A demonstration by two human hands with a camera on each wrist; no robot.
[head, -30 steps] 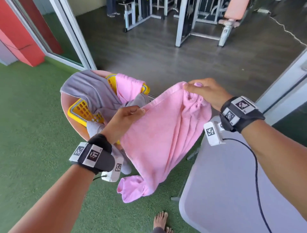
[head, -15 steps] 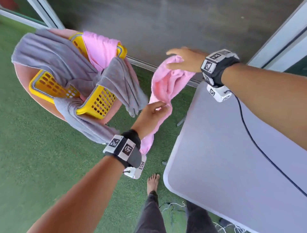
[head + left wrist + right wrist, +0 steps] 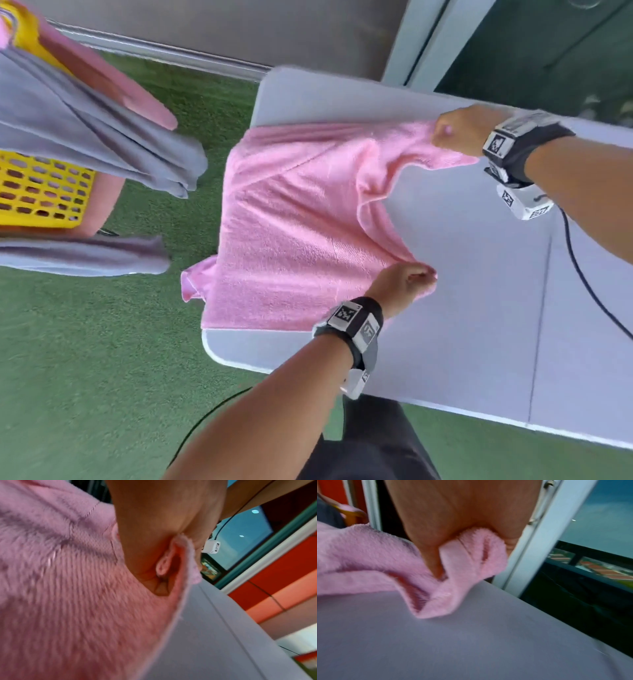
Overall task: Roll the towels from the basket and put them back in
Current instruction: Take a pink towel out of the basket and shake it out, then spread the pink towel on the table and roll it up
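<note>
Pink towel [image 3: 291,219], which a second earlier hung in the air between the hands beside the basket [image 3: 41,192], now lay across the table [image 3: 479,308] end at nine o'clock, one edge drooping off; left hand [image 3: 404,284] and right hand [image 3: 459,130] each pinched a corner in their grip; spreading looked nearly done, rolling not yet begun; grey towels [image 3: 85,130] waited over the basket.

**Table and floor**

A grey table [image 3: 462,308] stands on green turf [image 3: 85,377]. A pink towel [image 3: 291,222] lies spread over its left end (one corner hangs past the edge). A black cable [image 3: 582,274] trails across the right part of the tabletop.
</note>
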